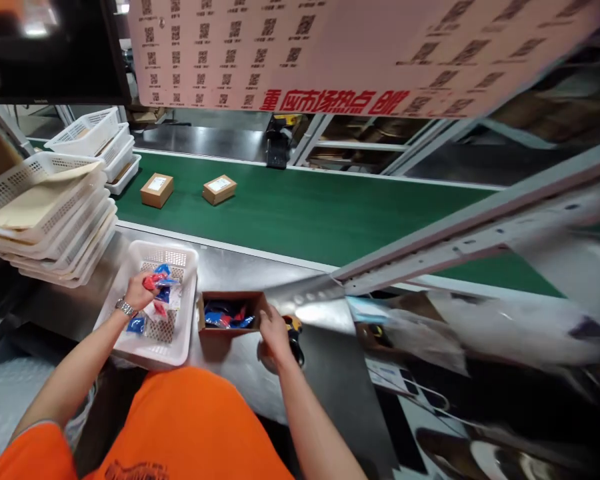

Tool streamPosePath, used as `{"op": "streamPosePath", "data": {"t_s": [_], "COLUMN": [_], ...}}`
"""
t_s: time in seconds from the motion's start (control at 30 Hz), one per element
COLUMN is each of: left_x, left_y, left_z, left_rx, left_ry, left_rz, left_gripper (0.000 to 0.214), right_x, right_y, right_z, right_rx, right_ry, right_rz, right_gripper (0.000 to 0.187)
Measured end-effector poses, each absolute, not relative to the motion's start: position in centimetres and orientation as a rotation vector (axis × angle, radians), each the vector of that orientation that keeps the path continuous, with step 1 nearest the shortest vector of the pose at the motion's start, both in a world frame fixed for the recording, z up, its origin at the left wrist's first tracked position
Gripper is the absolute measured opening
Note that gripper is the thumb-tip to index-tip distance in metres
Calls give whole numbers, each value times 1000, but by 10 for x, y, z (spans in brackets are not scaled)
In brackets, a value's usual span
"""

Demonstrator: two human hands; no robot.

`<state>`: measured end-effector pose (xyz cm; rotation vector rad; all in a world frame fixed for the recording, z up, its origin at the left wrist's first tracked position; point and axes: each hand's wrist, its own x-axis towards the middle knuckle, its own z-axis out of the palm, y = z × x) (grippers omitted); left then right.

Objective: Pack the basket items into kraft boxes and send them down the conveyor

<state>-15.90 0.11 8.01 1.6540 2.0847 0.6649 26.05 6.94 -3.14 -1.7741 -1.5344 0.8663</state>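
Observation:
My left hand, with a watch on the wrist, is closed on a small red and blue plastic-wrapped packet. It is over a white perforated basket, where more blue and red packets and a white paper slip lie. To the right stands an open brown cardboard box holding several blue and red packets. My right hand grips the box's right wall, its thumb side at the rim. What exactly the packets contain is too small to tell.
A yellow and black tape dispenser sits just right of my right hand. White baskets are stacked at the left. Two labelled cartons lie on the green conveyor belt beyond the metal table. A white metal post slants across the right.

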Motion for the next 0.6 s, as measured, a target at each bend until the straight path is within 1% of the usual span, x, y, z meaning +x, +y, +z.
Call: {"op": "streamPosePath", "data": {"t_s": [0.1, 0.17, 0.2, 0.27, 0.33, 0.4, 0.47, 0.53, 0.6], "left_x": [-113, -68, -44, -1, 30, 47, 52, 52, 52], "left_y": [11, 18, 21, 28, 35, 43, 51, 60, 68], "left_z": [100, 105, 104, 96, 84, 72, 63, 59, 59], "left_rx": [1682, 1756, 1810, 1972, 2111, 2114, 2002, 1900, 1859], "left_ry": [1881, 1718, 1643, 1512, 1434, 1477, 1576, 1632, 1655], "left_rz": [1067, 1182, 1165, 935, 587, 227, -48, -202, -251], "left_gripper": [22, 20, 21, 26, 34, 39, 41, 44, 53], "right_x": [254, 252, 252, 253, 255, 255, 255, 254, 253], "right_y": [68, 68, 67, 67, 66, 66, 66, 67, 70], "right_z": [-23, -21, -21, -22, -25, -28, -31, -34, -36], "right_rx": [-1780, -1770, -1766, -1745, -1713, -1693, -1691, -1701, -1713], "right_ry": [-1526, -1523, -1520, -1519, -1520, -1512, -1493, -1470, -1454], "right_rz": [891, 887, 881, 875, 878, 882, 886, 890, 897], "right_gripper": [46, 45, 43, 41, 39, 38, 38, 38, 38]}}
